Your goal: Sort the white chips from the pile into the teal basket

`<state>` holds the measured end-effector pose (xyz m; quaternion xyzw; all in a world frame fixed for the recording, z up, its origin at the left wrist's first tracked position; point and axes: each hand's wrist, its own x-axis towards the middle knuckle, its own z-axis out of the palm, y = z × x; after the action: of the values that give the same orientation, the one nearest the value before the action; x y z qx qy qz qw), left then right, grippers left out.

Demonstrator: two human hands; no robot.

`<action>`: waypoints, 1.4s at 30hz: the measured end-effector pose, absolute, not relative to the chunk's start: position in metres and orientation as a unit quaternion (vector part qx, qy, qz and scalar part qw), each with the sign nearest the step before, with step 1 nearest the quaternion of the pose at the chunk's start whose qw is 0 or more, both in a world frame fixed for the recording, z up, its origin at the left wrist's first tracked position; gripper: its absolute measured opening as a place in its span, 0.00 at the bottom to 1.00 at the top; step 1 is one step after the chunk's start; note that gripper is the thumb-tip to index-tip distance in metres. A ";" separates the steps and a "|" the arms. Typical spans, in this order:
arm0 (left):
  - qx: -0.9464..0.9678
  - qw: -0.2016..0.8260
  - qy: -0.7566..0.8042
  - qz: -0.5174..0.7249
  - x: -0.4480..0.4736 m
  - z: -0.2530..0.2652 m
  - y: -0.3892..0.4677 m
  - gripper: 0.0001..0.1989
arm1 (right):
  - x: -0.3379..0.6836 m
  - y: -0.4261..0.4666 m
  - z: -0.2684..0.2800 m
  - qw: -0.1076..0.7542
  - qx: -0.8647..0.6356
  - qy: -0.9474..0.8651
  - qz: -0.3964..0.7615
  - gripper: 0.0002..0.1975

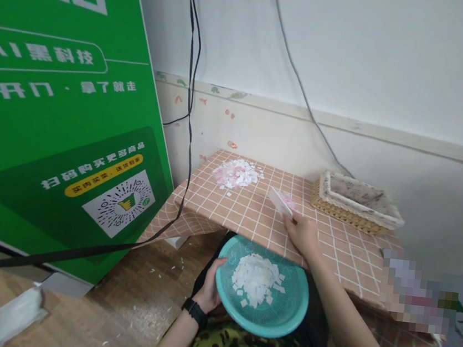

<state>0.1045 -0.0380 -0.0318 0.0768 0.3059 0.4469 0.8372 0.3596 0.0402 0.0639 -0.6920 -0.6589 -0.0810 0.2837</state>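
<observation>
My left hand (pixel 208 290) grips the left rim of a turquoise plastic colander (pixel 258 328), which rests at my lap below the table edge. Inside it lies a heap of small white paper-like pieces (pixel 256 279). Over the table, my right hand (pixel 304 236) is closed on the near end of a flat white card-like piece (pixel 280 202), held on edge and slanting. Just behind that piece is a small patch of pink and white bits (pixel 287 200), partly hidden by it. A larger pile of white and pinkish pieces (pixel 237 174) is spread farther left.
A checked cloth covers the table (pixel 247 214) against the wall. At its back right stands a lined wicker basket (pixel 355 204). Black cables (pixel 189 135) hang across the left side, before a green panel (pixel 66 121). Scraps and a white packet (pixel 19 313) lie on the floor.
</observation>
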 end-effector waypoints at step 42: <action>0.089 0.804 0.381 0.448 0.078 -0.059 -0.024 0.14 | 0.330 0.160 0.062 0.381 -0.590 -0.707 0.086 0.17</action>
<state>0.0778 -0.0237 -0.0591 0.0894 0.3805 0.4481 0.8040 0.3297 0.1597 0.0618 -0.5897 -0.7068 0.0856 0.3811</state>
